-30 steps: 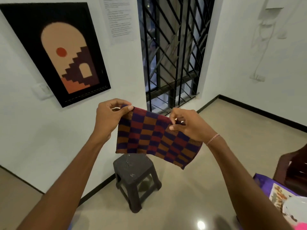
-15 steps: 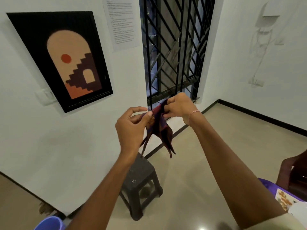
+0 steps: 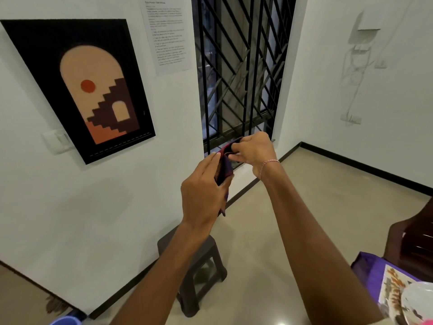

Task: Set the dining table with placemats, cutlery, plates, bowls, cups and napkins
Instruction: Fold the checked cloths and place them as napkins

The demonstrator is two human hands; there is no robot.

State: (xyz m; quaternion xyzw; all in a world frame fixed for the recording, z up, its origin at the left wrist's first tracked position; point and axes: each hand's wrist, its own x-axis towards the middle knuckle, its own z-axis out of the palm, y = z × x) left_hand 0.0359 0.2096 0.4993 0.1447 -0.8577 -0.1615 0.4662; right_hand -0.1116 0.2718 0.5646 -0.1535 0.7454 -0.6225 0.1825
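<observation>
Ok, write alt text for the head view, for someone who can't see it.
Two hands hold a folded purple-and-red cloth napkin in mid-air: the left hand grips its side, the right hand pinches its top edge. A dark stool stands below.

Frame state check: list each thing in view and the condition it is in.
napkin, folded up, held in the air between both hands
left hand, grips the napkin's lower part
right hand, pinches the napkin's top edge
stool, upright on the floor
placemat, lying flat, plate on it
</observation>
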